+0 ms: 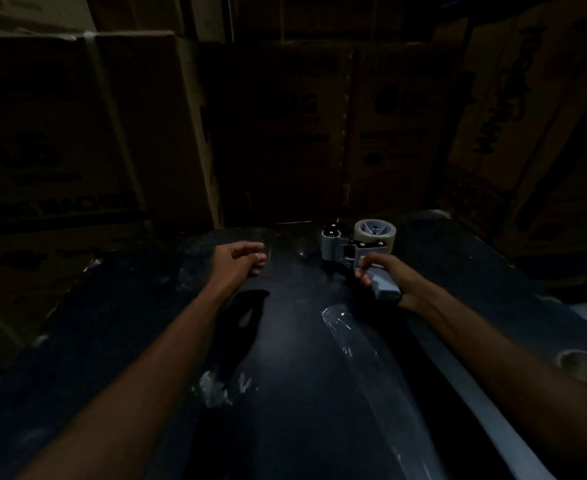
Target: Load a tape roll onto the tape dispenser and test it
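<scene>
Stacked cardboard boxes (77,140) stand behind a dark table (285,341). On the table, nearer the person than the tape dispenser (351,254), lies a long strip of clear tape (364,358). The tape roll (375,232) sits on the dispenser's hub. The right hand (389,277) grips the dispenser's handle; the left hand (242,259), to the dispenser's left, hangs loosely curled and holds nothing. Loading looks done and testing seems underway; next probably calls for checking that the strip cut cleanly.
</scene>
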Tool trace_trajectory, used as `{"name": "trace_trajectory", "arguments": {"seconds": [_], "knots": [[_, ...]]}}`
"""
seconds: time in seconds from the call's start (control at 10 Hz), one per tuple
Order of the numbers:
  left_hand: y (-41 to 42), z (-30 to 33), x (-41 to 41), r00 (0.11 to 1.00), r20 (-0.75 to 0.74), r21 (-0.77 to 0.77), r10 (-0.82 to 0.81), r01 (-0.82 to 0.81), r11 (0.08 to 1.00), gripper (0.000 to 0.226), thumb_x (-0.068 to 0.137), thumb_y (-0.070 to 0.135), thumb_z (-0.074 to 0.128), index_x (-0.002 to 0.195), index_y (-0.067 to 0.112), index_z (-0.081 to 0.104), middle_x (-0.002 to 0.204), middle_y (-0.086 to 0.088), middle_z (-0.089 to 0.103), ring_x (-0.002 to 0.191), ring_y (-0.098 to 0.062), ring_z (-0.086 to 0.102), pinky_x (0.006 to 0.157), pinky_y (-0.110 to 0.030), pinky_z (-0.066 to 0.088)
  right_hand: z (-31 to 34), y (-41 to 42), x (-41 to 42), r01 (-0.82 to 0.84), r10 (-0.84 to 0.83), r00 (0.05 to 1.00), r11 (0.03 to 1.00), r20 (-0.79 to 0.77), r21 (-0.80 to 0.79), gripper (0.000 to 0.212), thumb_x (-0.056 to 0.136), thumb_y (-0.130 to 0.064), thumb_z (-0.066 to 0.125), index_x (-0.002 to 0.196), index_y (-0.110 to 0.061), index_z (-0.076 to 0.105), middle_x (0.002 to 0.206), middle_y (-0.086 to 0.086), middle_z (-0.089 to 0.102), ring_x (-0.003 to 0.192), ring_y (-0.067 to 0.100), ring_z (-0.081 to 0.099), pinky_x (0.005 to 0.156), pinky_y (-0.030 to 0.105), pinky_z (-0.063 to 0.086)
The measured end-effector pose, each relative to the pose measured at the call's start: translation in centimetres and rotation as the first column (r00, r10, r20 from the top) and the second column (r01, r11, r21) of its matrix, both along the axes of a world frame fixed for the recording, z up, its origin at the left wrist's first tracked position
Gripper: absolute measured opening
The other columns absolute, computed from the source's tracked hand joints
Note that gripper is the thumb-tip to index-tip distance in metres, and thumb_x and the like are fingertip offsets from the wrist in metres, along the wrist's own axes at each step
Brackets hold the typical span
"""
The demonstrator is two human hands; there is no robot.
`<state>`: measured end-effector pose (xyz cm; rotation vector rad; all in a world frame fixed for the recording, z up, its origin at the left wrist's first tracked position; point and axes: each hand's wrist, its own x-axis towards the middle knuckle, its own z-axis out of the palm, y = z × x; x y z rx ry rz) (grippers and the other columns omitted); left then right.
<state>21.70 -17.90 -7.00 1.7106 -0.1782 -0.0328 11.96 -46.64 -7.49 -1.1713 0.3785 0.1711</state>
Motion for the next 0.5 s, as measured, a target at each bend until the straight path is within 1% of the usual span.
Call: {"name": "trace_trajectory", "arguments": {"seconds": [0.1,0.2,0.3,0.4,0.5], "knots": [[-0.1,1.3,-0.3,0.999,-0.05,0.019,0.005,-0.004,1.0,0.026,0.088,-0.008,0.06,0.113,-0.007,0.065,0.08,-0.009,0.067,0.066,-0.014,0.064,0.055,-0.016,0.054,0.0,-0.4,0.0,-0.019,0.017,0.998,0.999,-0.067,-0.03,0.015,0.087,-0.017,0.066,0.095,-0.005,0.062,0.079,0.007,0.066,0.056,0.01,0.059,0.046,0.018,0.052],[-0.4,2.7,-0.8,0.994,-0.105,0.055,0.017,-0.011,0.998,0.027,0.089,-0.006,0.06,0.115,-0.006,0.064,0.091,-0.016,0.068,0.07,-0.016,0.063,0.058,-0.018,0.054,0.3,-0.3,-0.1,-0.038,0.032,0.992,0.998,-0.12,-0.052,0.014,0.088,-0.02,0.065,0.087,-0.006,0.064,0.08,0.007,0.065,0.057,0.012,0.058,0.046,0.02,0.051],[-1.0,4.0,-1.3,0.991,-0.13,0.092,0.013,-0.001,0.996,0.027,0.089,-0.005,0.061,0.115,-0.004,0.065,0.095,-0.017,0.068,0.07,-0.015,0.063,0.058,-0.018,0.053,0.7,0.0,-0.3,-0.041,0.028,0.986,0.996,-0.163,-0.079,0.014,0.088,-0.017,0.064,0.087,-0.003,0.065,0.077,0.009,0.067,0.056,0.013,0.059,0.046,0.021,0.051],[-1.5,5.2,-1.6,0.989,-0.151,0.124,0.001,0.018,0.992,0.026,0.089,-0.005,0.06,0.114,-0.002,0.066,0.094,-0.016,0.068,0.07,-0.015,0.063,0.063,-0.024,0.052,1.1,0.4,-0.4,-0.005,-0.012,0.979,0.996,-0.202,-0.086,0.009,0.087,-0.011,0.067,0.087,-0.002,0.063,0.075,0.014,0.066,0.059,0.018,0.061,0.049,0.023,0.051],[-2.1,6.0,-2.3,0.986,-0.166,0.17,-0.021,0.049,0.984,0.025,0.088,-0.005,0.06,0.112,-0.002,0.067,0.093,-0.016,0.068,0.069,-0.014,0.062,0.059,-0.023,0.052,2.1,1.1,-0.9,0.06,-0.122,0.959,0.969,-0.254,-0.24,0.031,0.075,-0.02,0.085,0.09,0.001,0.067,0.086,0.021,0.069,0.069,0.025,0.065,0.058,0.031,0.055]]}}
